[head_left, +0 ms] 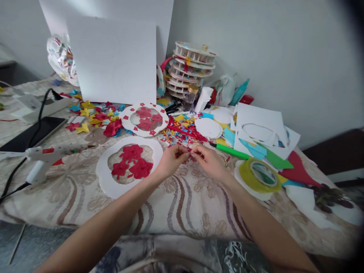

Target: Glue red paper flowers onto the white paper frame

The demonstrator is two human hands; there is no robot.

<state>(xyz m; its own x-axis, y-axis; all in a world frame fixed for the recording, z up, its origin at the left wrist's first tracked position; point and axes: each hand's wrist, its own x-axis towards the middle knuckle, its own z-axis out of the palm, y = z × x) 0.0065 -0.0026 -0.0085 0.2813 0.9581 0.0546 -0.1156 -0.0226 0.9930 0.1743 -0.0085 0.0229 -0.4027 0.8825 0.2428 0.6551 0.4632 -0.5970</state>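
My left hand (172, 159) and my right hand (209, 161) meet over the patterned cloth, fingertips pinched close together. Whatever lies between the fingertips is too small to make out; a bit of dark red shows there. Left of my hands is a white scalloped ring (104, 167) with red paper flowers (140, 168) inside its opening. Behind it sits a second white ring (129, 127) with red pieces stuck along its rim. Just beyond my fingers spreads a pile of small coloured paper scraps (179, 134). A green-handled tool (233, 151) rests right of my right hand.
A white glue gun (38, 163) with its cable lies at left, near a dark phone (34, 132). White boards (113, 60) lean at the back beside a tiered white stand (192, 70). Yellow tape (257, 178) and cut paper (258, 119) occupy the right.
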